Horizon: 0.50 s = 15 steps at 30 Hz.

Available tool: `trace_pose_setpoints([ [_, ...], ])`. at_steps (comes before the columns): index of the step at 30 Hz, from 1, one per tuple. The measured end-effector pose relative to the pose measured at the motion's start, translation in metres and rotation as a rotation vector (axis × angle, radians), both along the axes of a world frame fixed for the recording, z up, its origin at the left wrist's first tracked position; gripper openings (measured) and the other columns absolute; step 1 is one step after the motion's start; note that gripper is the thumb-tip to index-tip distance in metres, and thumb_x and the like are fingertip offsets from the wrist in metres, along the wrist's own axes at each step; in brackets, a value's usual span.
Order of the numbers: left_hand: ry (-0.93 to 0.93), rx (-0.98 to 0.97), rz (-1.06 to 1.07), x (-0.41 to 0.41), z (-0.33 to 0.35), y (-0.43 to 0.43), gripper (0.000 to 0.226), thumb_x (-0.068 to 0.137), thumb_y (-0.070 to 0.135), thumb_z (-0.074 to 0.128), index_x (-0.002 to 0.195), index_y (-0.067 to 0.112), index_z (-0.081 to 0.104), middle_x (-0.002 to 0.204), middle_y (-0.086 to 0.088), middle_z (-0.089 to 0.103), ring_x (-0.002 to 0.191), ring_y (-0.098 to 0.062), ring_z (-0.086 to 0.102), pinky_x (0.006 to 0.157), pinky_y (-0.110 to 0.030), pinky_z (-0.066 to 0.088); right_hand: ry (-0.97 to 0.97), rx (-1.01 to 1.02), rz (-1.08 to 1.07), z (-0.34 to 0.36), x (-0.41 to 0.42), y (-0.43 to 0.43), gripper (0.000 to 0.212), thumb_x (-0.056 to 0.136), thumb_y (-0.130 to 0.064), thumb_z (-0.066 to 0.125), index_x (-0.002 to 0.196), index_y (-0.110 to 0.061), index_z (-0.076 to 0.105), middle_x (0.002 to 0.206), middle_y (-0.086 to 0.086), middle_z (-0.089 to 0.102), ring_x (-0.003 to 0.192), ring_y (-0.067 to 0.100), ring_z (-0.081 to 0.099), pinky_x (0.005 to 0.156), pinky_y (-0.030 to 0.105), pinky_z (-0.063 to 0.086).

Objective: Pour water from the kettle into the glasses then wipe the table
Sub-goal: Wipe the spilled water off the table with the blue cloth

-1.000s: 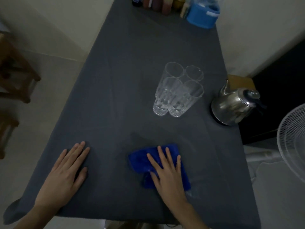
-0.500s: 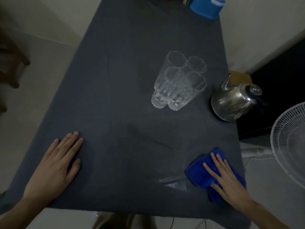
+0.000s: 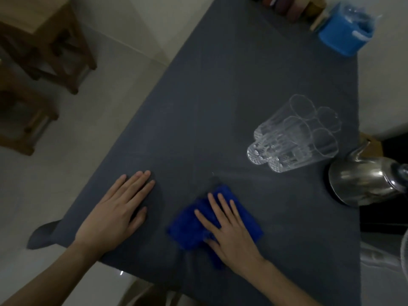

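Note:
Several clear glasses [image 3: 295,138] stand clustered together on the dark grey table [image 3: 220,96], right of centre. A steel kettle [image 3: 364,180] sits at the right edge, just right of the glasses. A crumpled blue cloth [image 3: 187,228] lies near the front edge. My right hand [image 3: 229,230] presses flat on top of that cloth, fingers spread. My left hand [image 3: 117,213] rests flat on the tabletop to the left of the cloth, holding nothing.
A blue container [image 3: 344,32] and several bottles [image 3: 287,7] stand at the table's far end. Wooden stools [image 3: 42,40] are on the floor to the left. A white fan [image 3: 405,257] shows at the right edge.
My right hand has slid the blue cloth from the right front corner back toward the middle, close to my left hand. The view has tilted and swung right.

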<state>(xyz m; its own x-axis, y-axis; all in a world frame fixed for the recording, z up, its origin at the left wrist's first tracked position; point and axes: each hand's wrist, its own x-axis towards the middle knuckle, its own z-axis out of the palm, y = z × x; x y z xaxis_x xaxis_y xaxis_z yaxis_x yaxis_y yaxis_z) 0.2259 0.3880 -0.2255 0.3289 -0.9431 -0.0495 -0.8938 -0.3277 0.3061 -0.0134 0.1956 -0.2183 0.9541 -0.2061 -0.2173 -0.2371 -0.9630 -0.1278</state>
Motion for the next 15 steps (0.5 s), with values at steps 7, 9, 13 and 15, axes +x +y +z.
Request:
trace_pose_setpoints([
  [7, 0.006, 0.027, 0.006, -0.001, 0.002, -0.001, 0.059, 0.096, 0.042, 0.029, 0.15, 0.017, 0.028, 0.158, -0.002, 0.025, 0.147, -0.014, 0.015, 0.12, -0.038, 0.007, -0.061, 0.038, -0.172, -0.003, 0.102, -0.018, 0.056, 0.096, -0.044, 0.029, 0.151, -0.03, 0.023, 0.161, 0.007, 0.015, 0.148, 0.028, 0.009, 0.119, 0.049, 0.015],
  [9, 0.014, 0.031, 0.003, -0.001, 0.002, -0.002, 0.058, 0.097, 0.042, 0.028, 0.15, 0.017, 0.028, 0.158, -0.002, 0.026, 0.147, -0.015, 0.015, 0.12, -0.039, 0.009, -0.078, 0.037, -0.229, -0.002, 0.106, -0.015, 0.056, 0.096, -0.043, 0.028, 0.15, -0.028, 0.026, 0.16, 0.007, 0.02, 0.147, 0.028, 0.014, 0.119, 0.049, 0.016],
  [13, 0.021, 0.057, 0.002, -0.002, 0.003, -0.002, 0.06, 0.098, 0.049, 0.019, 0.151, 0.02, 0.024, 0.159, -0.002, 0.022, 0.147, -0.015, 0.014, 0.119, -0.04, 0.009, -0.14, 0.072, -0.253, -0.002, 0.089, -0.003, 0.054, 0.095, -0.037, 0.034, 0.147, -0.023, 0.035, 0.156, 0.004, 0.03, 0.145, 0.028, 0.022, 0.117, 0.049, 0.023],
  [15, 0.021, 0.062, -0.003, -0.002, 0.004, -0.003, 0.062, 0.098, 0.051, 0.018, 0.15, 0.018, 0.027, 0.158, -0.003, 0.023, 0.147, -0.015, 0.015, 0.12, -0.039, 0.008, -0.169, 0.103, -0.196, -0.003, 0.069, 0.001, 0.052, 0.094, -0.032, 0.037, 0.145, -0.021, 0.039, 0.155, 0.004, 0.034, 0.144, 0.026, 0.025, 0.117, 0.047, 0.024],
])
